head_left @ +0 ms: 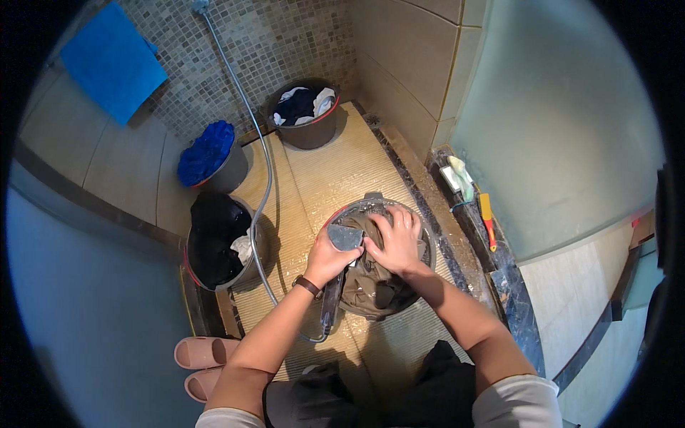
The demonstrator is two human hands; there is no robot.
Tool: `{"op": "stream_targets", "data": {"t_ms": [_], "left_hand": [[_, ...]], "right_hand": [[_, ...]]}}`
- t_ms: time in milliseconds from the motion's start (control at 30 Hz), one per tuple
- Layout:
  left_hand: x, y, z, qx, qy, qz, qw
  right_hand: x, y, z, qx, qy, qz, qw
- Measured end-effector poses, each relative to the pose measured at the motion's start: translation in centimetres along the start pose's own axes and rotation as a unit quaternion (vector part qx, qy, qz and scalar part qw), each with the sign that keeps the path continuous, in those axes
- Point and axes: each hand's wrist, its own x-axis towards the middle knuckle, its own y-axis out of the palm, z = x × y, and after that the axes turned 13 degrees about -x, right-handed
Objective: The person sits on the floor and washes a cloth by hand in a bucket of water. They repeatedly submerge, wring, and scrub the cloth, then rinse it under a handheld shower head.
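My left hand (326, 258), with a dark band on its wrist, is closed round a grey hand-held shower head (345, 237). The shower head's dark handle (330, 303) points back toward me and joins a metal hose. Below both hands stands a round dark bucket (428, 255) with brown wet-looking clothes (367, 285) in it. My right hand (399, 242) lies over the clothes at the bucket's far right, fingers stretched and apart. Its thumb side comes close to the shower head; whether they touch I cannot tell.
Buckets of clothes stand at left: black clothes (212, 239), blue clothes (207, 153), and dark and white clothes (303, 105) farther back. The hose (265, 192) runs up the tiled wall. A yellow-red brush (487, 221) lies on the right ledge. Pink slippers (203, 352) sit lower left. A blue towel (114, 63) hangs upper left.
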Motion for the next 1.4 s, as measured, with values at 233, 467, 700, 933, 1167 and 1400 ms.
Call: {"op": "stream_targets", "data": {"t_ms": [233,467,700,933,1167,1400], "left_hand": [[1.6,-0.2,2.2,-0.099,-0.013,0.036,0.994],[3.1,1.5,2.9,-0.113,0.015,0.026,0.993],[3.4,1.7,2.3,-0.137,0.001,0.057,0.989],[1.2,1.8,-2.3,-0.242,-0.085,0.137,0.957],[-1.9,-4.5,2.8,0.174,0.179,-0.116,0.961],[-3.0,-3.5,7.0,-0.16,-0.269,-0.016,0.95]], "right_hand": [[-3.7,1.2,2.1,-0.083,0.006,0.076,0.994],[-3.1,1.8,1.9,-0.119,-0.004,0.08,0.99],[-3.3,0.6,2.4,0.214,0.042,0.162,0.962],[-3.0,-0.2,3.7,0.218,0.118,0.096,0.964],[-3.7,-0.2,3.5,0.199,0.109,0.063,0.972],[-3.9,-0.1,3.4,0.155,0.086,0.088,0.98]]}}
